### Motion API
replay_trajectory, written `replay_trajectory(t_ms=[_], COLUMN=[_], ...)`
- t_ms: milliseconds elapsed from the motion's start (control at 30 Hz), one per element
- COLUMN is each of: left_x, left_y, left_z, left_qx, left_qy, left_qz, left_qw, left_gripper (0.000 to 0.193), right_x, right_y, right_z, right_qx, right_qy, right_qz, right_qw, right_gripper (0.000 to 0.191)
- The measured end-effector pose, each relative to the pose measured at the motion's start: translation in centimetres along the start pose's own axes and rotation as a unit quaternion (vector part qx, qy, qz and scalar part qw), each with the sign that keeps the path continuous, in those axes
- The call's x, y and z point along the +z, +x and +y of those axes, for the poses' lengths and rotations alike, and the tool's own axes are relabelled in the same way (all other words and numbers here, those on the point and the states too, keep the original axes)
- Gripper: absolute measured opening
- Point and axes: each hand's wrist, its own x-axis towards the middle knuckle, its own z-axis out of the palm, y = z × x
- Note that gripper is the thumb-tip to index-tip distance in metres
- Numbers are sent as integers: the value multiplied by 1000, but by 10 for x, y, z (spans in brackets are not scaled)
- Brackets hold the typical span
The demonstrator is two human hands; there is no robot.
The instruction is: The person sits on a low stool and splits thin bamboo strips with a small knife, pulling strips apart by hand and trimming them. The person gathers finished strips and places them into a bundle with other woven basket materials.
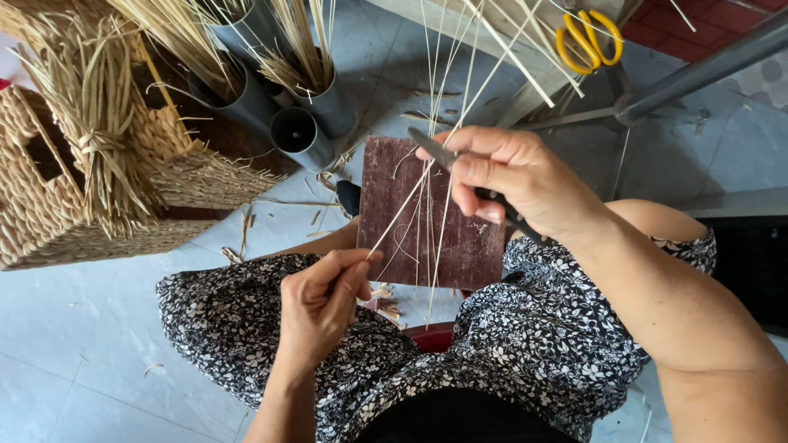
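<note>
- Looking down from the head camera at a seated person's lap, covered by a black-and-white floral dress.
- Left hand: fingers curled closed, thumb and forefinger pinching the lower end of a thin pale straw strand, which runs diagonally up and to the right.
- Right hand: closed around a dark-handled knife, with the blade end poking out past the fingers at the left and the handle trailing toward the wrist. The blade meets the straw strand just above the board.
- The two hands are apart, the right higher and farther from the body, joined only by the taut strand.
- A dark reddish-brown wooden board rests between the knees under the strands; several more loose straws hang across it.
- Grey plastic tubes stand upright on the tiled floor beyond the board. Two hold bundles of straw; the nearest one, lower and at the front, shows a dark hollow mouth with nothing visible inside.
- A woven straw basket sits at the left, with a tied bundle of straw lying against it.
- Yellow-handled scissors lie at the top right, well away from both hands.
- Short straw offcuts are scattered on the floor near the knees.
</note>
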Motion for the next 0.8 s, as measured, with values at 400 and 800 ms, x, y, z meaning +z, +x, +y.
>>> replay_trajectory(t_ms=[400, 800], left_x=[-23, -61], left_y=[-14, -40], left_z=[3, -7], left_qx=[29, 44], left_qy=[75, 146], left_qz=[9, 31], left_qw=[997, 988], left_gripper=[18, 20], right_x=[-9, -29], right_y=[0, -7], right_z=[-4, -14], right_qx=[-9, -42], right_qy=[14, 46], right_qz=[34, 153], right_qw=[999, 986], right_gripper=[29, 23])
